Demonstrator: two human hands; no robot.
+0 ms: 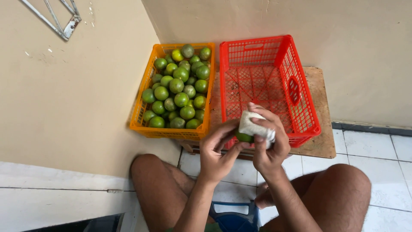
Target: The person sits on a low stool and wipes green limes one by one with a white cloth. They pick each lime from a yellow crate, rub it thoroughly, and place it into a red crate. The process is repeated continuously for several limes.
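At the left of the frame an orange crate (143,122) is filled with green limes (176,86); just to its right a red crate (307,107) is seen with nothing in it, both carried on a wooden board (319,144). Just below the red crate's near rim a single lime (243,137) is gripped between both hands. It is cupped from the left by the curled left hand (216,152), while a white cloth (253,124) is pressed over it by the right hand (270,146). The red crate lies directly above both hands.

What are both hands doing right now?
Left hand: closed, holding a round green citrus fruit.
Right hand: closed, pressing a white cloth on it.
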